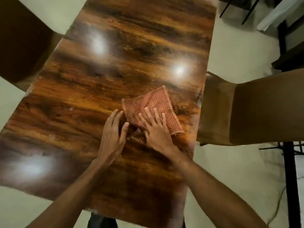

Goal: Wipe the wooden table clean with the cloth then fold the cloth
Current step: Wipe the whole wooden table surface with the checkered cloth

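Note:
An orange waffle-weave cloth [153, 104] lies partly folded on the glossy wooden table [102, 76], near its right edge. My right hand [154, 129] lies flat on the cloth's near part with fingers spread, pressing it down. My left hand [113, 129] rests on the table just left of the cloth, fingers apart, with the fingertips at the cloth's left edge. A lower corner of the cloth shows between the two hands. The rest of that corner is hidden under my right hand.
A brown chair [246, 109] stands close against the table's right edge. Another dark chair [21, 43] stands at the left. Black metal furniture legs [289, 170] rise from the pale floor on the right. Lamp glare spots show on the tabletop.

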Motion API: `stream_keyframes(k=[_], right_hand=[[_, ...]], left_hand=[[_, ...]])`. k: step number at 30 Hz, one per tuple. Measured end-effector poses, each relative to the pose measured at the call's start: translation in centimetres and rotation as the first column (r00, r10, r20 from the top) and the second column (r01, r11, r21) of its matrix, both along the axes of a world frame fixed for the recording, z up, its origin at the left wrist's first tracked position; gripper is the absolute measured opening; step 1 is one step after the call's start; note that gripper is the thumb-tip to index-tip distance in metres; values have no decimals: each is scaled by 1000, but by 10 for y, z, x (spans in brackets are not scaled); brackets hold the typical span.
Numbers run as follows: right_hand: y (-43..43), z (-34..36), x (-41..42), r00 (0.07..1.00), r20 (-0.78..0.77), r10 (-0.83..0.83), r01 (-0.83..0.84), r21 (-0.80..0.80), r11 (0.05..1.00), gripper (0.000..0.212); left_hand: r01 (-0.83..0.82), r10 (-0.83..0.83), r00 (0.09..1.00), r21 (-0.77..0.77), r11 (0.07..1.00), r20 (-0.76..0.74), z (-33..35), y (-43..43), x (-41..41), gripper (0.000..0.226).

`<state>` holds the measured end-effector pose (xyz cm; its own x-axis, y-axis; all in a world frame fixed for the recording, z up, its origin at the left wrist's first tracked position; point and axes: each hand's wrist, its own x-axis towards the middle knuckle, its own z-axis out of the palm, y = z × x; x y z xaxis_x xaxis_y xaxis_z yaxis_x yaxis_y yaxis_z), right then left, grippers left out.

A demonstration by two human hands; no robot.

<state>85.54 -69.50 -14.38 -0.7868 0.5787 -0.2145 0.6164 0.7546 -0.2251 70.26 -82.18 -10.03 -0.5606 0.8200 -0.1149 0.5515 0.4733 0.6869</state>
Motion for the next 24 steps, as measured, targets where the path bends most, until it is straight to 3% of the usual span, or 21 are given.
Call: stream_keyframes(k=[2,7,10,15,21,24], right_hand=[[35,-6,28,989,-27,148,-148,25,989,66],[201,-17,78,993,-86,-87,93,73,993,60],[240,-18,85,994,-97,-42,47,52,997,63],[192,-16,105,991,-125,-45,48,14,999,68],[88,-19,153,974,-99,202,-200,24,979,68],[69,-12,149,991,-95,89,-88,10,996,66]], left_hand=[[-2,2,1000,-20,1000,2,-4,29,35,64],[77,-78,997,-24,997,-25,-2,92,94,61],[66,-68,995,-23,998,-75,5,115,115,61],[24,-28,995,-50,998,-96,13,112,133,61],[-87,82,992,-40,995,-95,11,48,133,61],[-101,99,991,-25,995,-85,6,8,135,60]])
